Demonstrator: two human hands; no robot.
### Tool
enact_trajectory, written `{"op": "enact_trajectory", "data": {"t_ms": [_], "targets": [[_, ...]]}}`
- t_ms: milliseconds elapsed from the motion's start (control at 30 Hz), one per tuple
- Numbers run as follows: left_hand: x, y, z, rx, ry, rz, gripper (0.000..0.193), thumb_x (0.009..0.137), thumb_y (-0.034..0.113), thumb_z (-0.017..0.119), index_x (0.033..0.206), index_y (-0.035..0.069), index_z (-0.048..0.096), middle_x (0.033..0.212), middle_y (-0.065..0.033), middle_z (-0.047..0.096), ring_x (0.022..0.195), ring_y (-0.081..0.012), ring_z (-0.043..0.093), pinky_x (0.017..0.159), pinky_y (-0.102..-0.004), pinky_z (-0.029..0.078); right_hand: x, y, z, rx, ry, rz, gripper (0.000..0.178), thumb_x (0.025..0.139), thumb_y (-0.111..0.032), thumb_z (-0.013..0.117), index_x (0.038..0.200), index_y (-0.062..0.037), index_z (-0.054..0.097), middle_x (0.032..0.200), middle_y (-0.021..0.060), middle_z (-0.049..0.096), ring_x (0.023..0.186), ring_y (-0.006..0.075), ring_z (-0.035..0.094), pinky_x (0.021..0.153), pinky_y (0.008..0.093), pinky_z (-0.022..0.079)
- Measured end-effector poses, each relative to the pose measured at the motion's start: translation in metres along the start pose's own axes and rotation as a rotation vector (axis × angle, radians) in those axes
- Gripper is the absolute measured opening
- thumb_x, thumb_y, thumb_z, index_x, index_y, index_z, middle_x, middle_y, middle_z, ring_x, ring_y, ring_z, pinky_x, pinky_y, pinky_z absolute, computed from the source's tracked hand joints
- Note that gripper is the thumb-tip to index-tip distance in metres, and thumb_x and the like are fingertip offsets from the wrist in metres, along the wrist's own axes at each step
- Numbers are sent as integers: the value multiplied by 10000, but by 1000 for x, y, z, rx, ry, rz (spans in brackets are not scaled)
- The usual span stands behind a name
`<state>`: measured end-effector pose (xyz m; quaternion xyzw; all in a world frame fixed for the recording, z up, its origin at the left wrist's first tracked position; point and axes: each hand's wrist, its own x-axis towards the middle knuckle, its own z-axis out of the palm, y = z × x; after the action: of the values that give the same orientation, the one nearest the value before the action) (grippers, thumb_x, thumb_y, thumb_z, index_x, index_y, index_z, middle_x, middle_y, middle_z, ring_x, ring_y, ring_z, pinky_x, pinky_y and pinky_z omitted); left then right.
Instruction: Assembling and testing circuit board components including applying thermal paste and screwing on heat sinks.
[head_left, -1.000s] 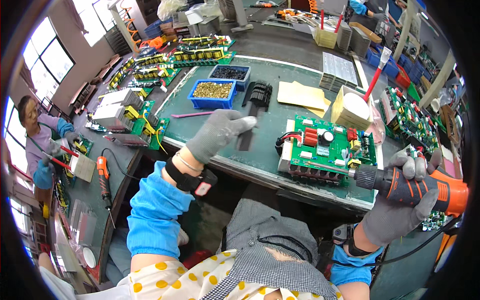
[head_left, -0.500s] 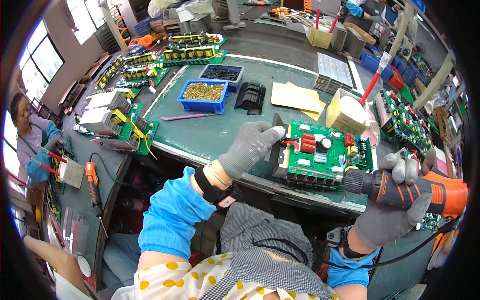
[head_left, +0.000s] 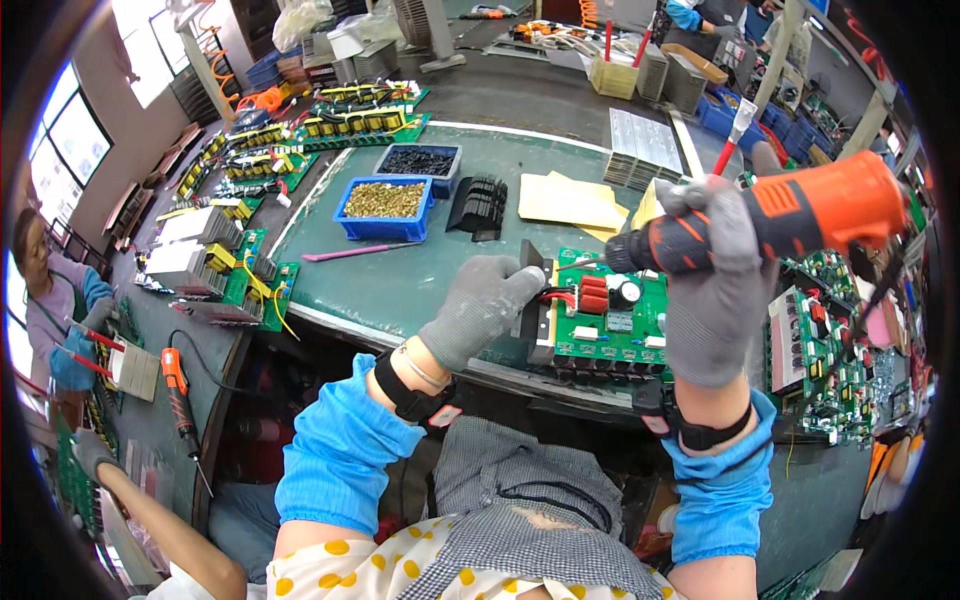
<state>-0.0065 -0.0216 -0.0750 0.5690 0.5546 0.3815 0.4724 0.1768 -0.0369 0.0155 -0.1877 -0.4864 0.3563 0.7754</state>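
Note:
My left hand (head_left: 485, 308), in a grey glove, pinches a dark upright plate (head_left: 530, 278) at the left end of a green circuit board (head_left: 605, 338). Red capacitors, red wires and a round black-and-white part stand on the board. Gripped in my gloved right hand (head_left: 712, 300) is an orange-and-black electric screwdriver (head_left: 835, 208), held level above the board. Its bit points left, close to the top of the dark plate; whether the tip touches anything I cannot tell. My right hand and forearm hide the board's right end.
A blue bin (head_left: 383, 230) of small brass-coloured pieces and another bin (head_left: 445, 160) of black pieces stand beyond, beside black strips (head_left: 478, 208) and yellow sheets (head_left: 565, 203). A pink tool (head_left: 362, 251) lies nearer. More circuit boards (head_left: 825, 350) are at right. A co-worker sits at left.
The screwdriver has risen from the board's front right and swung left over it, its bit now near the dark plate. My left hand keeps its hold; the view has shifted slightly.

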Motion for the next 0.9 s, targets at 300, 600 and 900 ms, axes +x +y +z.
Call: {"op": "enact_trajectory", "data": {"t_ms": [300, 600, 900], "targets": [[4, -7, 2, 13, 5, 13, 298, 918, 240, 602, 808, -27, 672, 600, -14, 574, 470, -74, 500, 415, -242, 385, 2, 19, -1, 59, -14, 83, 706, 855, -66, 690, 1448, -27, 309, 924, 79, 637, 822, 183, 640, 805, 358, 511], [6, -12, 2, -58, 12, -43, 352, 914, 296, 599, 880, -42, 692, 616, -66, 606, 543, -128, 598, 506, -315, 479, 28, 16, 37, -196, -297, 235, 336, 802, -196, 774, 976, -55, 523, 742, -9, 550, 601, 67, 528, 552, 225, 445], [2, -4, 2, -69, -26, -60, 319, 920, 261, 611, 883, -46, 688, 627, -56, 611, 518, -98, 578, 464, -272, 471, 47, 31, 39, -193, -410, 283, 322, 806, -220, 764, 953, -84, 511, 692, -16, 534, 579, 76, 530, 530, 247, 445]]}}
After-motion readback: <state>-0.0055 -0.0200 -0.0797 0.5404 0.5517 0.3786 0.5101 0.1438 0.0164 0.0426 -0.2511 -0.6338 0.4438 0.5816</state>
